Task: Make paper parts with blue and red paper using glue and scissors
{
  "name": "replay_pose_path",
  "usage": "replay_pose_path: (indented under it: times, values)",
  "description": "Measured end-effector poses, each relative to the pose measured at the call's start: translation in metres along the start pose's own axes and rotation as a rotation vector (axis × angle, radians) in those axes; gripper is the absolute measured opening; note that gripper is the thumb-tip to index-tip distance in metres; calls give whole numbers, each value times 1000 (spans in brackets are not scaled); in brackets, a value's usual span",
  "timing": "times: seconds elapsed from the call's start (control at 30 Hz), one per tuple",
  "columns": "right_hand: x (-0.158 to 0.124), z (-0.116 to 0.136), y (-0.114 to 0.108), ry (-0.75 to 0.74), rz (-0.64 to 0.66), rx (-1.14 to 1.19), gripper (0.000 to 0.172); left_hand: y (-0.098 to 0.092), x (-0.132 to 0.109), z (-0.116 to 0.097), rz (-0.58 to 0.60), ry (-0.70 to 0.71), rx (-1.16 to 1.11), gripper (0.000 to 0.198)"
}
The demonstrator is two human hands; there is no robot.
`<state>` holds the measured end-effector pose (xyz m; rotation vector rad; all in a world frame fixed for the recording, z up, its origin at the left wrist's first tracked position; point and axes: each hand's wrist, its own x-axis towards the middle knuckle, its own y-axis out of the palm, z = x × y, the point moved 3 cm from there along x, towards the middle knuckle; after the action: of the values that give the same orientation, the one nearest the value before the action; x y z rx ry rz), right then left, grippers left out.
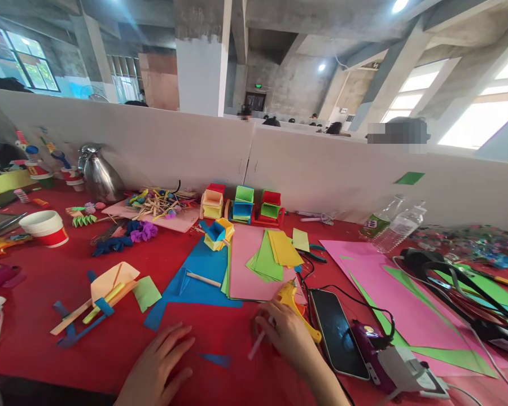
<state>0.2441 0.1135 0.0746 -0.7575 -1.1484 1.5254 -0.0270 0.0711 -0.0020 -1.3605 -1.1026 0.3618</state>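
Observation:
My left hand [163, 363] lies flat on a red paper sheet [220, 338] at the table's front edge, fingers spread and holding nothing. My right hand [285, 335] rests just to its right, fingers curled on a thin white stick [256, 345] that points down and left. A yellow glue gun [294, 301] lies right behind that hand, touching it. A blue paper sheet [198, 276] with a small white paper roll [203, 279] on it sits further back, beside a pink sheet [248, 265] carrying green and yellow paper squares [275, 254].
A black phone [336, 332] and a purple device with cables [370, 338] lie to the right, then large pink and green sheets [389, 293]. Small coloured paper boxes [243, 206] line the white partition. A paper-and-stick model [97, 301], a cup [44, 227] and a metal kettle [99, 175] stand left.

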Motion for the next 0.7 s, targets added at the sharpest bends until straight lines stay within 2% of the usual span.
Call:
replay_pose_path:
  times: [0.1,0.2,0.37,0.53,0.7]
  values:
    - [25,-1,-13,84,-13,-112,22,0,2,-1,-4,10,-39,37]
    - [59,-6,-23,225,103,-347,27,-1,5,-1,-4,13,-75,33]
    - [100,-17,-19,302,275,-441,22,-1,8,-5,-4,32,-72,34]
    - [105,-26,-8,330,438,-507,27,0,9,-7,8,46,-49,33]
    - [95,-36,-20,281,433,-520,27,0,9,-6,-13,60,-45,34]
